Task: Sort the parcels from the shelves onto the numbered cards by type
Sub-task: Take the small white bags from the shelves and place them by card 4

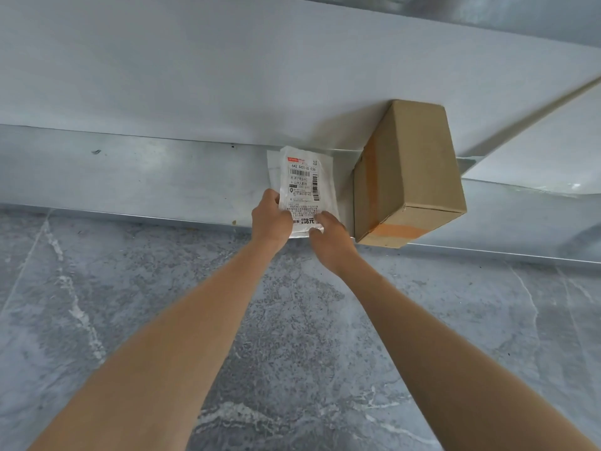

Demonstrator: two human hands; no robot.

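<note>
A flat white plastic mailer (pixel 304 183) with a printed shipping label lies on the low metal shelf (pixel 136 177), its near end over the shelf's front lip. My left hand (pixel 270 219) grips the mailer's lower left edge. My right hand (pixel 328 237) pinches its lower right corner. Just to the right stands a brown cardboard box (pixel 409 177) sealed with tan tape, close beside the mailer. No numbered cards are in view.
A pale grey wall panel (pixel 227 76) rises behind the shelf. Grey marbled floor tiles (pixel 292 336) spread below the shelf's front edge. A slanted beam (pixel 533 115) and another pale surface show at the far right.
</note>
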